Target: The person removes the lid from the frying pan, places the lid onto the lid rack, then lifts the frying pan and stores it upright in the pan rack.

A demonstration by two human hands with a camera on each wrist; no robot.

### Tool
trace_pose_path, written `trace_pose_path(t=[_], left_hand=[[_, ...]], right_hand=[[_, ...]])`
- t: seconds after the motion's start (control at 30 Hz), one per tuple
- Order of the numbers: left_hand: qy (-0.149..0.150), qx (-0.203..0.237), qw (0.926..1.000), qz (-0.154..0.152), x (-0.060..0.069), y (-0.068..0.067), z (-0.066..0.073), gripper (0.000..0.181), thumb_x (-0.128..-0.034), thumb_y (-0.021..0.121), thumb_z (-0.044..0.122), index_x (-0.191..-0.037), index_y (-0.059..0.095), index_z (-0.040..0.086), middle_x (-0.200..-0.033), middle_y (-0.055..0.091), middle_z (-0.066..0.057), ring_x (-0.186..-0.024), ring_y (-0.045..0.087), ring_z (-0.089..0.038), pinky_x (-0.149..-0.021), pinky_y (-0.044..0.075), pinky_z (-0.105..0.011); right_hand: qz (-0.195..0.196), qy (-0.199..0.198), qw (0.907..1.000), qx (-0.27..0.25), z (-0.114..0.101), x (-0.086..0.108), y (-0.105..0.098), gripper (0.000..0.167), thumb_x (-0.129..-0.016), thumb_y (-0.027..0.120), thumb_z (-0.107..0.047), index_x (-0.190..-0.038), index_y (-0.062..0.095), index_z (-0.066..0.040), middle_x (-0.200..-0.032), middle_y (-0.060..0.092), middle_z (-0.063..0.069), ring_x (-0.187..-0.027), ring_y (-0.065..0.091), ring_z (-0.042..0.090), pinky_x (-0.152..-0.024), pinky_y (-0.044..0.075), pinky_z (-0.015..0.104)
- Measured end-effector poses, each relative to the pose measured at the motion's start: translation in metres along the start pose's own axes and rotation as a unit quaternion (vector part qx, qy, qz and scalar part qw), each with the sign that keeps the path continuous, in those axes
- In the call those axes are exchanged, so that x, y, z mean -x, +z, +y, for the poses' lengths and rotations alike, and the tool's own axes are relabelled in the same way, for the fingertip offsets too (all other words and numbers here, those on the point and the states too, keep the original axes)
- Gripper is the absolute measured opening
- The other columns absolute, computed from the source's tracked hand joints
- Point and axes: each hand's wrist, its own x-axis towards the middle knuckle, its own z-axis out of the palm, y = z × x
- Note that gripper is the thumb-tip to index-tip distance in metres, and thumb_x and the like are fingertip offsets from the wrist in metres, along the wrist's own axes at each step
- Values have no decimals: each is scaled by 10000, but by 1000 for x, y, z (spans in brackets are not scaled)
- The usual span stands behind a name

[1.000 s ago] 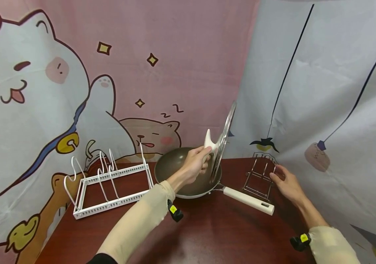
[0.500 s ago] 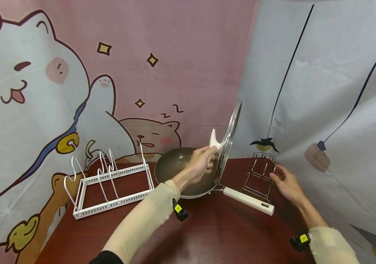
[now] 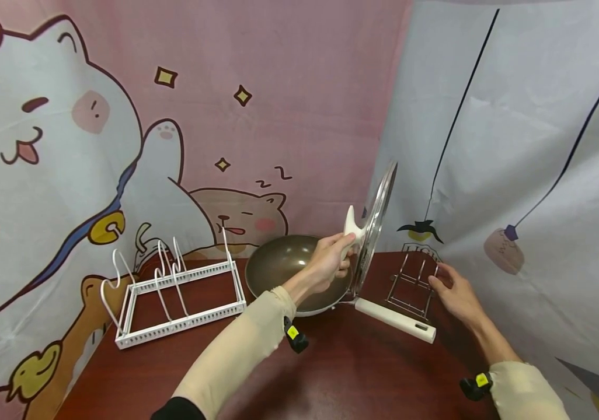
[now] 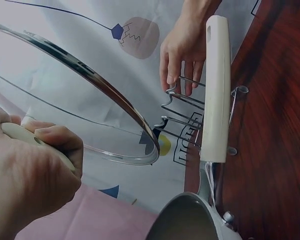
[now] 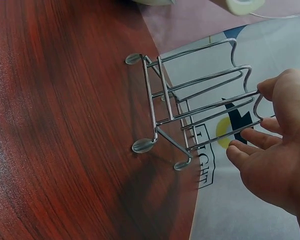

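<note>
My left hand (image 3: 326, 262) grips the white handle (image 3: 351, 228) of a glass pot lid (image 3: 378, 224) with a metal rim. Tilted nearly upright, the lid is above the right side of a wok (image 3: 273, 265), its lower edge close to the wok's rim. The wok has a grey-brown inside and a cream handle (image 3: 396, 319) pointing right. At the right, a small metal wire lid rack (image 5: 210, 106) stands on the table. My right hand (image 3: 457, 294) pinches its nearest wire loop between thumb and forefinger, the other fingers loosely bent.
A white rack (image 3: 184, 319) with upright wire dividers stands left of the wok on the dark red wooden table (image 3: 352, 373). Cartoon-printed cloth (image 3: 305, 116) hangs behind and along the right side.
My left hand has carried the lid a little to the right, toward the wire rack. The right hand, the wok and both racks have stayed in place.
</note>
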Motion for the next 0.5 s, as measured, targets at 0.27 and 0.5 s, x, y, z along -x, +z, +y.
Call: trace_pose_path(t=[0.27, 0.5], left_hand=[[-35, 97, 9999, 1, -4, 10, -2, 216, -1171, 586, 329, -1084, 664, 147, -922, 491, 3, -577, 343, -35, -484, 286, -188], [-9, 121, 9999, -66, -7, 19, 0, 214, -1166, 597, 318, -1060, 659, 142, -876, 509, 40, -577, 347, -33, -490, 289, -189]], right_hand=[[30, -36, 10000, -30, -1, 2, 1, 735, -1198, 545, -329, -1701, 277, 134, -1661, 427, 463, -1540, 474, 631, -1233, 409, 735], [54, -44, 10000, -66, -2, 2, 1, 739, -1193, 553, -332, -1699, 284, 134, -1654, 429, 472, -1532, 479, 636, -1246, 505, 487]])
